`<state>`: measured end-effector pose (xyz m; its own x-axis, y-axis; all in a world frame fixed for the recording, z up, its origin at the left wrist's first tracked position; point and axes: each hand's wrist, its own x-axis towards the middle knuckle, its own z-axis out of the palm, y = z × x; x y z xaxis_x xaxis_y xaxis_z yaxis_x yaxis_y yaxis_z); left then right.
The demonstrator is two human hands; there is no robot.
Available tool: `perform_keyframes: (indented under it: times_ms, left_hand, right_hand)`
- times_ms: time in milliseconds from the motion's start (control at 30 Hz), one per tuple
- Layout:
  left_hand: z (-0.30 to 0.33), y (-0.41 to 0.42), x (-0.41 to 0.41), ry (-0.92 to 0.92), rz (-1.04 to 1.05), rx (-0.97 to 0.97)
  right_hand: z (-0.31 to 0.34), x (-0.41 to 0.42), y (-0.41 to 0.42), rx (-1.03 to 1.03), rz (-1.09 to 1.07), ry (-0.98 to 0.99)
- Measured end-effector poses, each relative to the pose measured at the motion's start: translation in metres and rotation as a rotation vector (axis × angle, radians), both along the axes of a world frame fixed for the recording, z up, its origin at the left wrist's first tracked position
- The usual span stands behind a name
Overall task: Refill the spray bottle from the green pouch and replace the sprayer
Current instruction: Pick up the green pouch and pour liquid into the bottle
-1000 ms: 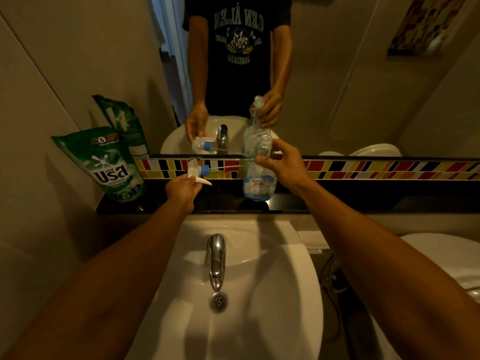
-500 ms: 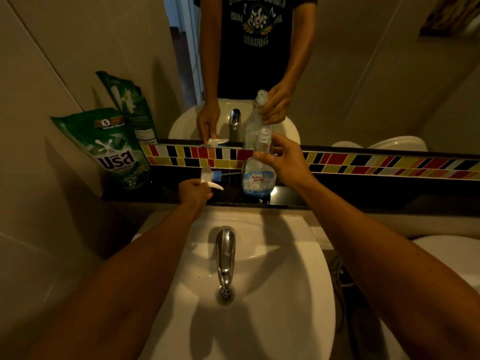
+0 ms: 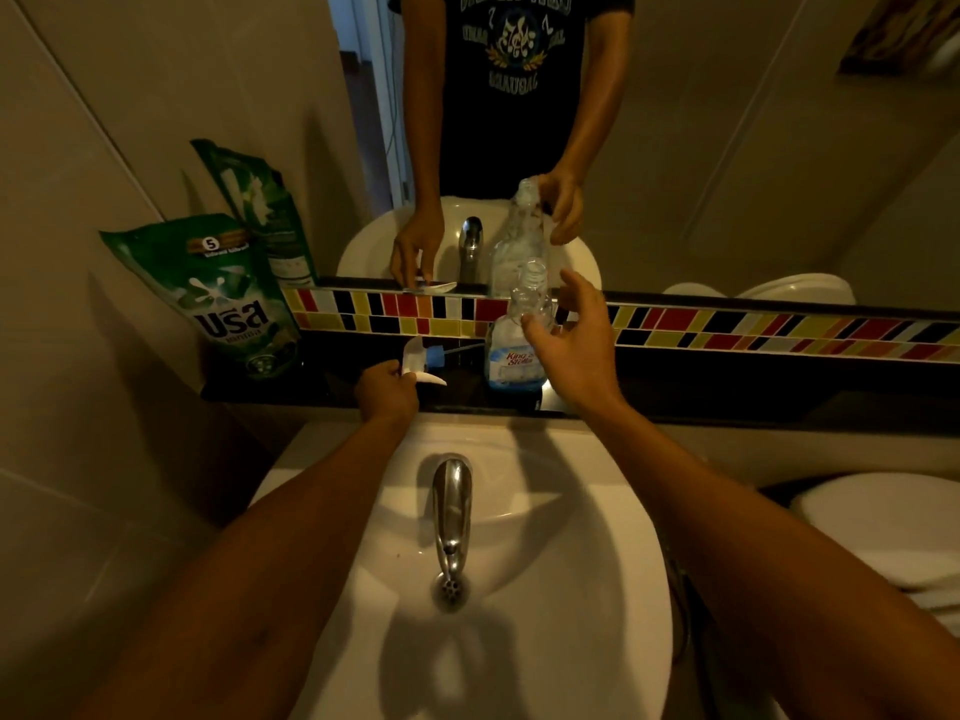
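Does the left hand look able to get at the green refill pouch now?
Probably not yet: the left hand is shut on the white sprayer head. The green refill pouch stands unobstructed on the dark ledge.

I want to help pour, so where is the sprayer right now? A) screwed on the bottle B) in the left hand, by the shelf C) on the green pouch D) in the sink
B: the left hand holds the sprayer at the shelf, and the bottle stands with its neck bare.
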<state>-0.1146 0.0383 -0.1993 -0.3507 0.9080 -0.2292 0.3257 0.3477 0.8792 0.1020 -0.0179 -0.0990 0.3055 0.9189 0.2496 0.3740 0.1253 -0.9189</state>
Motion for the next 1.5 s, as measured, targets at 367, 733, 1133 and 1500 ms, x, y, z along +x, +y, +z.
perform_keyframes:
  times_ms: [367, 733, 1133, 1500]
  left_hand:
    - [0.077, -0.032, -0.053, 0.211, 0.009, 0.317]
    - [0.139, -0.063, -0.164, 0.137, 0.069, 0.355]
    - [0.150, -0.023, -0.227, 0.147, 0.030, 0.274]
    - [0.121, 0.018, -0.240, 0.231, 0.041, 0.205]
  right_hand:
    - [0.004, -0.064, -0.033, 0.264, 0.012, -0.127]
    - [0.035, -0.157, 0.006, 0.029, 0.357, -0.129]
    - [0.027, -0.242, 0.089, -0.186, 0.500, -0.181]
    - [0.003, -0.274, 0.126, -0.160, 0.425, -0.016]
